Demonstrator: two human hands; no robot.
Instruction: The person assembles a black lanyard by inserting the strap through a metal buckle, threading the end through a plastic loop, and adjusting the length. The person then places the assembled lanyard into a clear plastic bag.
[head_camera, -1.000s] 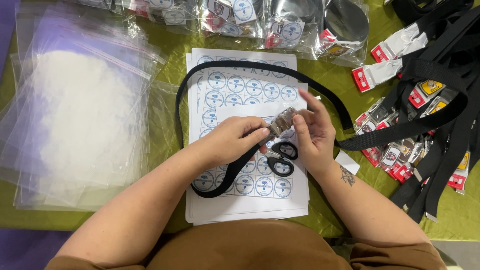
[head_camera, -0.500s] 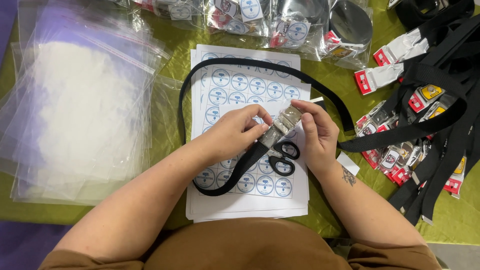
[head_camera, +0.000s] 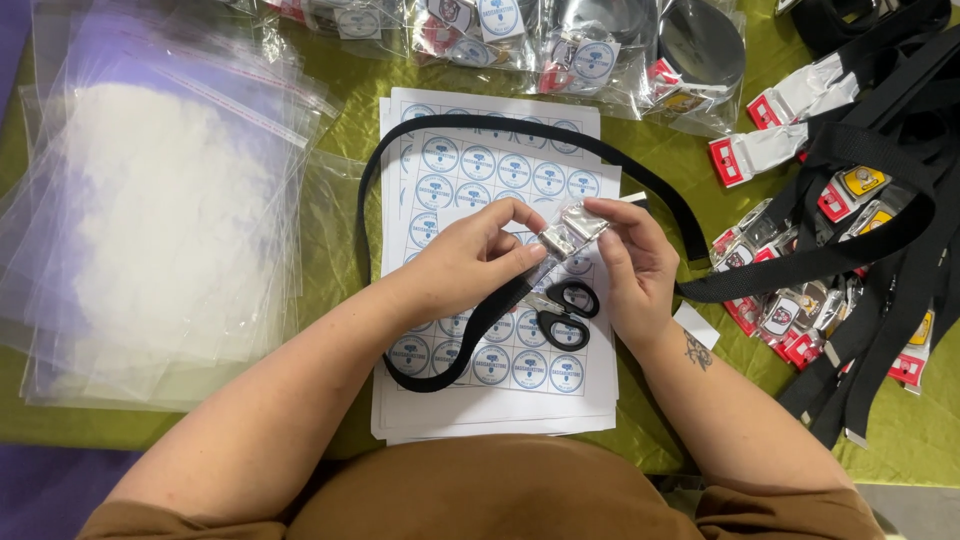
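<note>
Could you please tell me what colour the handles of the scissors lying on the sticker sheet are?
Black: the scissors show best in the head view, on the sticker sheet.

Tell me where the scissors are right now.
In the head view, the black-handled scissors lie on the sticker sheets near the table's middle, just below both hands, beside the black strap.

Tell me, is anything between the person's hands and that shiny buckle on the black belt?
Nothing visible is. The left hand and right hand both pinch the silver buckle directly with bare fingertips, above the sticker sheets. The black belt trails from it, and the scissors lie underneath, apart from the grip.
</note>
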